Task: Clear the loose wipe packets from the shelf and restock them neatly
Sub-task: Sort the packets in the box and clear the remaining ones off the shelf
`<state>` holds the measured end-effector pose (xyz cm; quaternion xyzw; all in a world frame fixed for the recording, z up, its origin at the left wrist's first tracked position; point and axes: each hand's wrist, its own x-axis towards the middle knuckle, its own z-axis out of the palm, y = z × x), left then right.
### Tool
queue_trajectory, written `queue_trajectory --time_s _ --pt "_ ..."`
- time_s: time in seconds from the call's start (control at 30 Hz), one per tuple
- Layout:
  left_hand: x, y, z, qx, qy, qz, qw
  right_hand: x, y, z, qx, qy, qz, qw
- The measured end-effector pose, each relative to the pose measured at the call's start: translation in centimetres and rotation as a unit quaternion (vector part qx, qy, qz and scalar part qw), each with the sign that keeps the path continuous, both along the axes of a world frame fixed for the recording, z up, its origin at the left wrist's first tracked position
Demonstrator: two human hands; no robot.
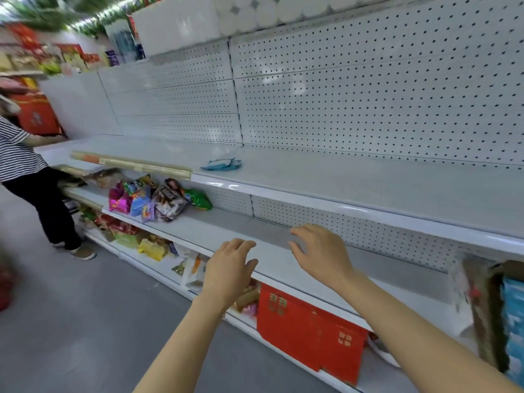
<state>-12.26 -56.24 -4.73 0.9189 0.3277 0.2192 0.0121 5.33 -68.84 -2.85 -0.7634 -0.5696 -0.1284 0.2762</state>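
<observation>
The white shelf point(368, 177) runs wide above and beyond both hands, backed by pegboard point(368, 95) and nearly bare. Below it, a second shelf point(232, 231) lies directly under the raised hands, with a heap of snack bags point(158, 199) far off to the left hand's side. Lower still, beneath the hands, stand red boxes point(309, 321). A second person in a striped top point(14, 151) works well away on the left.

The wipes point(221, 164), a small pale blue cluster of loose packets, lie on the upper shelf, up and ahead of the left hand point(228, 269) and well apart from it, farther still from the right hand point(320, 253).

Both hands hover over the lower shelf with fingers spread and loosely bent, each grip empty and touching nothing.

By the look of it, the task stands at its opening step: the reach toward the wipes, none yet gathered. The next move likely calls for lifting both hands up and forward past the upper shelf's rounded front edge, then closing round the soft packets together so none slides off. The view is blurred, so how many packets there are cannot be told.
</observation>
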Motion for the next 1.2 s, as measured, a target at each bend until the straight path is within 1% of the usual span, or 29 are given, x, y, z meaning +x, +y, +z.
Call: queue_trajectory --time_s 0.23,0.43,0.53,0.7,0.77,0.9,1.07,1.13,1.2 --pt "-0.1 7.6 -0.3 -0.022 0.006 0.024 0.999 0.6 7.7 0.4 -0.021 -0.016 0.007 1.0" --pt "1.2 15.9 0.1 -0.027 0.014 0.015 0.999 1.2 14.7 0.3 -0.043 -0.034 0.001 0.998" --pt "2.5 21.1 0.7 -0.026 -0.003 0.009 1.0 2.2 19.3 0.3 -0.042 -0.032 -0.029 0.998" --pt "5.4 31.4 2.0 -0.056 -0.087 0.0 0.995 3.4 27.0 1.2 -0.035 0.006 -0.064 0.997" --pt "6.8 35.7 2.3 -0.077 -0.102 0.015 0.992 3.8 29.6 1.7 -0.034 0.021 -0.072 0.997" --pt "9.8 43.8 3.3 -0.118 -0.052 0.018 0.991 5.3 35.2 2.5 -0.028 0.049 -0.106 0.993" --pt "13.9 50.6 4.3 -0.197 0.018 0.009 0.98 7.2 41.0 2.7 -0.035 0.096 -0.14 0.985" --pt "15.5 51.4 4.2 -0.242 0.047 0.014 0.969 8.1 43.1 2.8 -0.034 0.146 -0.16 0.976" --pt "16.8 51.7 3.9 -0.269 0.058 0.015 0.961 9.0 45.2 3.0 -0.043 0.222 -0.185 0.956"
